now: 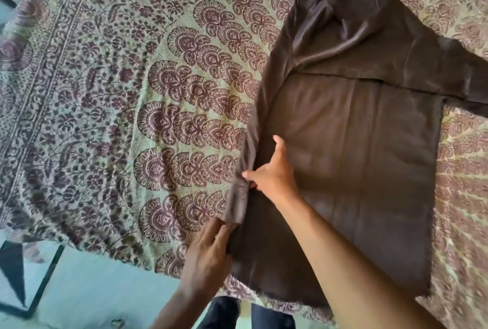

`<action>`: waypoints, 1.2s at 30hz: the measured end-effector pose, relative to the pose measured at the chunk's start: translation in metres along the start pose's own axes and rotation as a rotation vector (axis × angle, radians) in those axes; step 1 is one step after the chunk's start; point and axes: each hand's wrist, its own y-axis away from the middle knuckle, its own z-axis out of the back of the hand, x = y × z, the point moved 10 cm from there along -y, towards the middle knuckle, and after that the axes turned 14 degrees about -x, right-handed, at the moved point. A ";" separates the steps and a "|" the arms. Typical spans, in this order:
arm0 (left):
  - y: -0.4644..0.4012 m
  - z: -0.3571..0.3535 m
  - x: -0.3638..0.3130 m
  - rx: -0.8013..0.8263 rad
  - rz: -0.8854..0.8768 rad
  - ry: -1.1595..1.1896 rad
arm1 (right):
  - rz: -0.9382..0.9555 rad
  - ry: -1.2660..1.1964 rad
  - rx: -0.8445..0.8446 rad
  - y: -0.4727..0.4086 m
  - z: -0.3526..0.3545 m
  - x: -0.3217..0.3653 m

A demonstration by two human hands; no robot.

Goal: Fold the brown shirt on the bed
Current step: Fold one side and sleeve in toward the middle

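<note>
The brown shirt (351, 144) lies spread on the bed (132, 91), collar far from me, hem at the near edge. Its left side is folded inward, making a long raised ridge; one sleeve sticks out at the right. My right hand (272, 173) reaches across the body of the shirt and pinches that folded ridge midway, thumb lifted. My left hand (208, 254) lies flat against the lower left edge of the shirt near the hem, fingers straight and slipped under the fold's end.
A green bedspread with maroon floral print covers the bed. The bed's near edge runs by my legs (248, 313). A pale floor with a dark metal frame (34, 283) shows at lower left.
</note>
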 end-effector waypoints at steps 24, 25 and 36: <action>0.025 -0.036 -0.064 0.076 -0.635 -0.019 | 0.529 0.581 -0.164 0.046 0.059 -0.002; 0.024 -0.036 -0.064 0.081 -0.627 0.000 | 0.632 0.550 -0.198 0.048 0.059 0.004; -0.001 -0.054 -0.027 0.214 -0.497 -0.309 | 1.358 0.675 -0.036 0.045 0.027 -0.003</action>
